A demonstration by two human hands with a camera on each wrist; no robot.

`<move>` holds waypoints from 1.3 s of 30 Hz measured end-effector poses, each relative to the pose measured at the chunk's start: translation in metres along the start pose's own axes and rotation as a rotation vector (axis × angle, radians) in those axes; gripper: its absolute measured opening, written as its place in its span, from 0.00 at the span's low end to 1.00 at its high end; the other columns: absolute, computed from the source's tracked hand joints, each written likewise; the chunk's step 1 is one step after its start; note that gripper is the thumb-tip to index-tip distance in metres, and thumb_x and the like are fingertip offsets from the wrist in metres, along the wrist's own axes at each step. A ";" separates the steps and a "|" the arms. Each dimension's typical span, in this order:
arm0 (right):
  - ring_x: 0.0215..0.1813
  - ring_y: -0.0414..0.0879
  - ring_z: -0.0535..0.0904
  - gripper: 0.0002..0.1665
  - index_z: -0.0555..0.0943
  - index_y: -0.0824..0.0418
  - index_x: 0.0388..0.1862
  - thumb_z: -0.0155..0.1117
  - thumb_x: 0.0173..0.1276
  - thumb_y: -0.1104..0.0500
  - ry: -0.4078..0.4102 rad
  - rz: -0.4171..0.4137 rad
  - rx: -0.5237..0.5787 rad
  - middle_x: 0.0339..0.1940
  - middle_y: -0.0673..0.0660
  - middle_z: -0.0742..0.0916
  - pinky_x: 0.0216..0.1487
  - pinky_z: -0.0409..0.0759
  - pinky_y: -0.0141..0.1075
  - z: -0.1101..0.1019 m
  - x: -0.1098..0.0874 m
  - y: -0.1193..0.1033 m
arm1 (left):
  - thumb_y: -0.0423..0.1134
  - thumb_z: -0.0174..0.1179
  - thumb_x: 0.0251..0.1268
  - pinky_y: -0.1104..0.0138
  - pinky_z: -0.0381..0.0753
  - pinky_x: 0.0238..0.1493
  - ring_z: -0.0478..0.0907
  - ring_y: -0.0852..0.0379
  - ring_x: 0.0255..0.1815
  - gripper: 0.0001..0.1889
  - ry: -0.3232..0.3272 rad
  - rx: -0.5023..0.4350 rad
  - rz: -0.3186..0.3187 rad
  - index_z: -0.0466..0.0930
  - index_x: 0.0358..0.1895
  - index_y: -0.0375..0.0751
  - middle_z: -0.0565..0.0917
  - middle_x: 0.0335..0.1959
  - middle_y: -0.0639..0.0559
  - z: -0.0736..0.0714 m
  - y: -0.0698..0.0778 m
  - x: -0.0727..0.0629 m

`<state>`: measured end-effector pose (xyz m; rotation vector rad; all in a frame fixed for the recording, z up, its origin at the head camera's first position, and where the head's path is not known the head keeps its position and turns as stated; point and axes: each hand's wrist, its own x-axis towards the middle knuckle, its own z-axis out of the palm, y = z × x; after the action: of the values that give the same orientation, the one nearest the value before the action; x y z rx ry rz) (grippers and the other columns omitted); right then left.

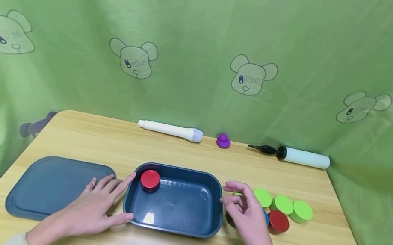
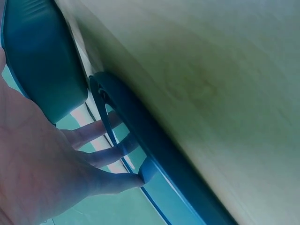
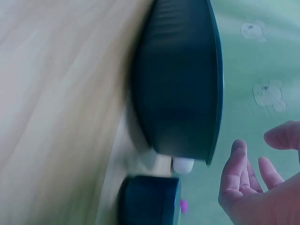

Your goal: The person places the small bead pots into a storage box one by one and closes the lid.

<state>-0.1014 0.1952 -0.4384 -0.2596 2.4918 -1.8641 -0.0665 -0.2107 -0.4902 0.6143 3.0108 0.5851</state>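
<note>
A dark blue rectangular tub (image 1: 182,209) stands in the middle of the table with one red-topped round piece (image 1: 150,179) in its back left corner. My left hand (image 1: 98,208) is spread at the tub's left side, thumb and index finger at the rim. Its other fingers lie over the edge of a flat dark blue lid (image 1: 49,186), which the left wrist view (image 2: 154,154) shows edge-on. Beside the tub's right rim, my right hand (image 1: 248,215) has loosely bent fingers and nothing between them. In the right wrist view, thumb and fingers (image 3: 234,176) are apart.
Right of the right hand are several green round pieces (image 1: 282,204), a dark red one (image 1: 278,222) and a partly hidden blue one (image 1: 266,218). Along the back edge lie a white toy microphone (image 1: 169,129), a purple duck (image 1: 223,141) and a hand pump (image 1: 305,157).
</note>
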 end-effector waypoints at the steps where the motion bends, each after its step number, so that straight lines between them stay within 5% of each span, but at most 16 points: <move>1: 0.54 0.50 0.88 0.21 0.79 0.67 0.68 0.67 0.78 0.69 0.005 -0.005 -0.006 0.63 0.65 0.85 0.55 0.84 0.30 -0.004 -0.001 0.001 | 0.76 0.55 0.75 0.19 0.59 0.69 0.67 0.31 0.78 0.51 0.001 0.001 -0.003 0.48 0.92 0.59 0.76 0.73 0.41 0.000 0.000 -0.001; 8: 0.54 0.43 0.87 0.21 0.78 0.66 0.69 0.67 0.82 0.64 0.036 -0.021 -0.085 0.66 0.66 0.83 0.55 0.83 0.28 -0.039 -0.009 0.005 | 0.76 0.55 0.75 0.19 0.59 0.68 0.68 0.32 0.77 0.51 0.001 0.002 -0.019 0.48 0.92 0.60 0.76 0.73 0.42 -0.001 -0.001 -0.001; 19: 0.52 0.38 0.87 0.25 0.75 0.61 0.74 0.67 0.84 0.57 0.148 0.069 -0.266 0.61 0.42 0.84 0.51 0.82 0.25 -0.097 -0.030 0.021 | 0.76 0.55 0.75 0.20 0.59 0.69 0.67 0.30 0.77 0.51 -0.001 -0.004 -0.011 0.46 0.92 0.62 0.76 0.74 0.41 0.005 0.000 0.002; 29: 0.42 0.40 0.79 0.31 0.73 0.66 0.76 0.70 0.82 0.55 0.169 0.186 -0.415 0.58 0.60 0.81 0.38 0.80 0.30 -0.117 -0.042 0.042 | 0.76 0.56 0.75 0.20 0.59 0.69 0.67 0.30 0.78 0.51 0.004 0.004 -0.007 0.47 0.92 0.61 0.77 0.74 0.41 0.003 -0.001 0.004; 34: 0.38 0.44 0.75 0.34 0.72 0.68 0.76 0.73 0.79 0.56 0.125 0.203 -0.474 0.64 0.71 0.79 0.32 0.77 0.35 -0.122 -0.044 0.052 | 0.75 0.57 0.74 0.20 0.60 0.68 0.67 0.30 0.77 0.51 -0.003 0.004 -0.017 0.47 0.92 0.61 0.77 0.73 0.41 0.003 0.000 0.003; 39: 0.38 0.45 0.77 0.35 0.72 0.69 0.77 0.74 0.78 0.59 0.045 0.188 -0.452 0.67 0.70 0.78 0.34 0.78 0.35 -0.124 -0.042 0.061 | 0.75 0.58 0.74 0.20 0.59 0.69 0.67 0.30 0.77 0.52 -0.006 0.006 -0.029 0.48 0.92 0.61 0.77 0.74 0.41 0.002 -0.001 0.002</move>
<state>-0.0812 0.3357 -0.4649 0.0150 2.8255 -1.2389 -0.0685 -0.2098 -0.4922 0.5713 3.0119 0.5715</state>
